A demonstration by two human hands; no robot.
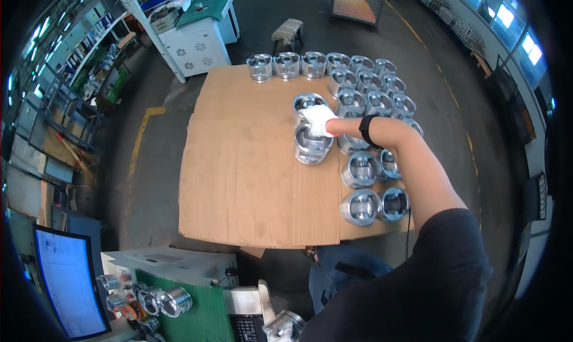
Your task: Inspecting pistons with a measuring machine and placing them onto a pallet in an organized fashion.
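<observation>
Metal engine pistons stand on a cardboard-covered table [239, 157]. My right hand [317, 119], in a white glove, reaches across from the right and is closed on a piston, its fingertips partly hidden. It sits between a farther piston [308, 99] and a nearer piston [313, 146], touching both. At the lower edge my left hand [289, 332], also gloved and partly cut off, grips another piston [280, 323] beside a black keyboard [248, 328].
Several pistons [361, 170] stand in rows along the table's far and right sides. At lower left, more pistons [175, 301] rest on a green mat [203, 318] near a monitor [70, 282]. A stool [287, 33] and a white cabinet [197, 49] stand beyond the table.
</observation>
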